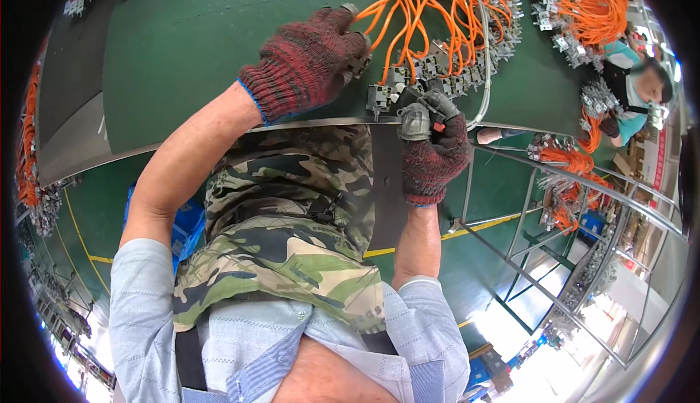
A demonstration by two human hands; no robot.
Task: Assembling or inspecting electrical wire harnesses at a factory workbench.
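My left hand (310,60) grips orange cables (445,2) at left edge; right hand (437,151) curled below them, hold unclear. Connectors (467,80) look attached; remainder unclear.

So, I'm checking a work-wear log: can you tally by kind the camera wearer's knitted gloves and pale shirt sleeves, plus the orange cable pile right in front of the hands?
Knitted gloves: 2
Pale shirt sleeves: 2
Orange cable pile: 1, counted as one heap
Total: 5
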